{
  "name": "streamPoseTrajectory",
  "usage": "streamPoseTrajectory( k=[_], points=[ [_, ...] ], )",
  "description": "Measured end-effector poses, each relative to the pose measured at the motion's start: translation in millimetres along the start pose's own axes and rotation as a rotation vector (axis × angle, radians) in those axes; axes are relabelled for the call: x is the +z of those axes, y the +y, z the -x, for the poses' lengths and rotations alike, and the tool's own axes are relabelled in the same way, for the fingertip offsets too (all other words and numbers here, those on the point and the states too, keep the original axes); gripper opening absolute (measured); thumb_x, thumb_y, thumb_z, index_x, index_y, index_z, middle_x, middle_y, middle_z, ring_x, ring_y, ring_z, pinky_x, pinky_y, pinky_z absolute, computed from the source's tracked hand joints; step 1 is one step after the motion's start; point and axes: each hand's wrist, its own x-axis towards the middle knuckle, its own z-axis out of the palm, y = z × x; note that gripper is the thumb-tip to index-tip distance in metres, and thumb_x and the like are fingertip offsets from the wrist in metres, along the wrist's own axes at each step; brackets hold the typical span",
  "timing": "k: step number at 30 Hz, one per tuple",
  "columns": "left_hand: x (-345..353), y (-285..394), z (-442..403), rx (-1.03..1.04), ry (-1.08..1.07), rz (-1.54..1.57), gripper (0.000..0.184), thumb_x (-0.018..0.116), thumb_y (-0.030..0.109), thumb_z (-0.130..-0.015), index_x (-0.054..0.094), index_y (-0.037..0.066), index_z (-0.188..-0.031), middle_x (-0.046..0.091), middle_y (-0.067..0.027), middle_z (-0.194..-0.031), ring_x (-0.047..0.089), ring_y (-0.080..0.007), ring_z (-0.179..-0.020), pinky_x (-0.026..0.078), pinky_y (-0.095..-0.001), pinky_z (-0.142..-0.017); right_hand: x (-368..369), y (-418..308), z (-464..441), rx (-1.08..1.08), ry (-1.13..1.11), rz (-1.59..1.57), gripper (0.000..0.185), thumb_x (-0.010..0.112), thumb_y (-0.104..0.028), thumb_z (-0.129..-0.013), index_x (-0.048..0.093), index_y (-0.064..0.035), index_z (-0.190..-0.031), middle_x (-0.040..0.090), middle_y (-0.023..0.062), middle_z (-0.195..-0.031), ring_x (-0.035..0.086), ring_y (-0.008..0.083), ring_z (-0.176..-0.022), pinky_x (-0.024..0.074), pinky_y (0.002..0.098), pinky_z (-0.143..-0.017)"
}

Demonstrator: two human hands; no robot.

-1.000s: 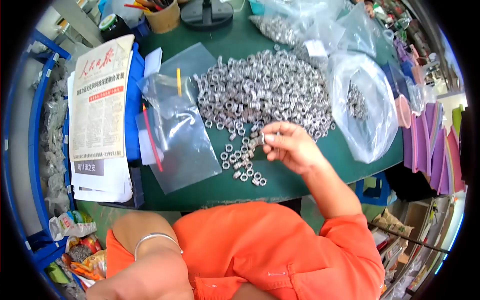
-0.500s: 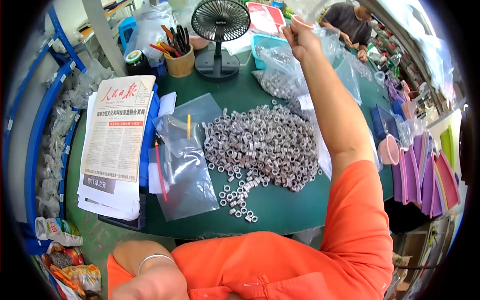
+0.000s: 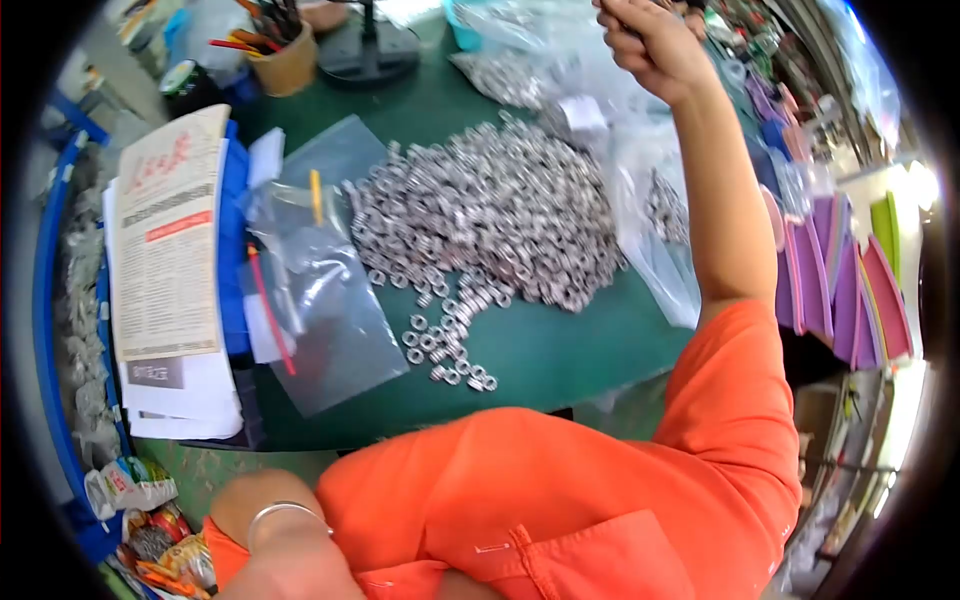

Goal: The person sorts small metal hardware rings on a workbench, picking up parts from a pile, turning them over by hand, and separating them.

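Note:
My right hand (image 3: 650,45) is stretched out at the top of the view, above the clear plastic bags (image 3: 630,165). Its fingers are curled together, and what they hold, if anything, is too small to make out. A large heap of small grey metal rings (image 3: 490,210) lies mid-table, with a looser group of rings (image 3: 450,345) in front of it. Of my left arm, the wrist with a silver bangle (image 3: 285,510) shows at the lower left; the hand itself is out of the frame.
A newspaper (image 3: 170,240) lies on papers and a blue tray at the left. Beside it are clear plastic sheets (image 3: 330,300), a red pen (image 3: 270,312) and a yellow stick (image 3: 316,197). A pen pot (image 3: 285,65) and a black stand (image 3: 368,50) are behind. Purple bins (image 3: 825,270) hang at right.
My right hand has moved from the loose rings, where it pinched a ring, to far out over the table's back right. The camera view has tilted up and back down.

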Motion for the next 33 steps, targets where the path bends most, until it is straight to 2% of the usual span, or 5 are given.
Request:
streamPoseTrajectory(
  k=[11, 15, 19, 23, 33],
  points=[
    [15.4, -5.4, 5.1, -0.046, 0.154, 0.323, 0.019, 0.057, 0.024, -0.078, 0.056, 0.011, -0.092, 0.052, 0.0009, -0.098, 0.046, -0.0151, -0.095, 0.038, -0.0267, -0.075, -33.4, 88.3, 200.6, -0.176, 0.404, 1.718, 0.031, 0.06, -0.014, -0.079, 0.056, -0.002, -0.107, 0.057, 0.019, -0.103, 0.058, 0.0333, -0.089, 0.0446, 0.0362, -0.078],
    [9.8, 1.2, 6.0, 0.008, 0.103, 0.197, 0.016, 0.057, 0.022, -0.078, 0.055, 0.01, -0.089, 0.052, -0.0028, -0.096, 0.046, -0.0146, -0.099, 0.038, -0.0277, -0.077, 77.3, 97.5, 209.0, -0.383, 0.379, 1.239, 0.017, 0.062, 0.001, -0.071, 0.06, -0.0006, -0.088, 0.061, 0.0143, -0.089, 0.059, 0.028, -0.081, 0.0468, 0.0332, -0.071],
    [-16.1, 13.7, 29.7, -0.646, -0.961, -0.563, 0.017, 0.066, 0.014, -0.071, 0.057, 0.009, -0.084, 0.056, -0.0057, -0.088, 0.052, -0.0171, -0.075, 0.041, -0.0281, -0.06, 173.9, 134.8, 209.9, -0.387, -0.303, 0.912, 0.053, 0.072, -0.029, -0.064, 0.056, -0.0061, -0.11, 0.043, 0.0148, -0.126, 0.043, 0.0335, -0.115, 0.0349, 0.0464, -0.094],
    [-19.1, -1.2, 116.7, -1.498, -0.933, -0.567, 0.019, 0.066, 0.01, -0.072, 0.054, 0.004, -0.085, 0.048, -0.0071, -0.086, 0.05, -0.0189, -0.065, 0.042, -0.0293, -0.056, 210.7, 164.1, 197.3, -0.4, -0.404, 1.056, 0.048, 0.067, -0.038, -0.068, 0.057, -0.0087, -0.105, 0.037, 0.0089, -0.131, 0.035, 0.033, -0.12, 0.0277, 0.0494, -0.098],
    [-61.6, 21.5, 163.8, -1.384, -0.918, -0.87, 0.016, 0.066, 0.009, -0.072, 0.054, 0.003, -0.078, 0.048, -0.0088, -0.081, 0.051, -0.0218, -0.063, 0.043, -0.0289, -0.057, 185.0, 158.4, 208.4, -0.415, -0.346, 1.13, 0.039, 0.066, -0.036, -0.069, 0.057, -0.0163, -0.102, 0.049, 0.0023, -0.116, 0.043, 0.0277, -0.107, 0.0318, 0.0491, -0.086]
  ],
)
